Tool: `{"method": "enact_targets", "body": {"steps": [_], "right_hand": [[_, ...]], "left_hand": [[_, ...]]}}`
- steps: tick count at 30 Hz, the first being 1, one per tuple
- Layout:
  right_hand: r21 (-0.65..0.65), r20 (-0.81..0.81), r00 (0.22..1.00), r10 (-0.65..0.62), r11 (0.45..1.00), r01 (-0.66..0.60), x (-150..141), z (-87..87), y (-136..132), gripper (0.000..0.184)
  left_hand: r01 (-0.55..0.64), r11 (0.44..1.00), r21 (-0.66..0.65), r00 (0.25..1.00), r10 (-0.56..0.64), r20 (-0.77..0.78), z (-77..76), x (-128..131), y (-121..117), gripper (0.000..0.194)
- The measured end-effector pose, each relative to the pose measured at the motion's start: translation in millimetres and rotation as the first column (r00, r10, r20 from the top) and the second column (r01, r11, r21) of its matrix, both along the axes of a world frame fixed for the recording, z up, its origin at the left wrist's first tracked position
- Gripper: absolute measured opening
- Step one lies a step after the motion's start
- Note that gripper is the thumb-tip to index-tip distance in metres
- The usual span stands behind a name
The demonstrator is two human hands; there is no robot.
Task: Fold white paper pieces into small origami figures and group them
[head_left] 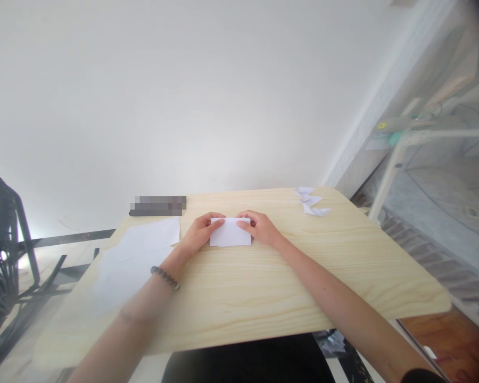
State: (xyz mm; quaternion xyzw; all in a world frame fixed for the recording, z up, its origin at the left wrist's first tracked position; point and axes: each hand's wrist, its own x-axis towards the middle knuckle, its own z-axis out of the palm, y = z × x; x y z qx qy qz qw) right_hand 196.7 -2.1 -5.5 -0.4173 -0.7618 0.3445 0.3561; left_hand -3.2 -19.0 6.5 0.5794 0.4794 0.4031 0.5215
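Note:
A small white piece of folded paper point(230, 234) is held over the middle of the table, its long edges running left to right. My left hand point(203, 231) grips its left end, thumb on top and fingers behind the far edge. On the right end, my right hand point(259, 227) pinches it in the same way. Beside my left forearm lie white paper sheets point(143, 252), partly overlapping. Three folded paper pieces point(311, 201) with pointed ends sit in a group at the table's far right.
The light wooden table point(343, 255) stands close to a white wall point(223, 106). A dark, blurred-out long object point(157, 206) lies at its back left. To the left is a black woven chair point(2, 239); a white metal frame point(389, 175) stands at the right.

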Motion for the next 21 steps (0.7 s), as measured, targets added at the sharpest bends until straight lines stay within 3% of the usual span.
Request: {"method": "enact_targets", "body": {"steps": [21], "right_hand": [[-0.022, -0.035, 0.999, 0.007, 1.0, -0.008, -0.6, 2.0, -0.3, 0.028]], "left_hand": [[0.013, 1.0, 0.005, 1.0, -0.013, -0.002, 0.6, -0.2, 0.1, 0.043]]}}
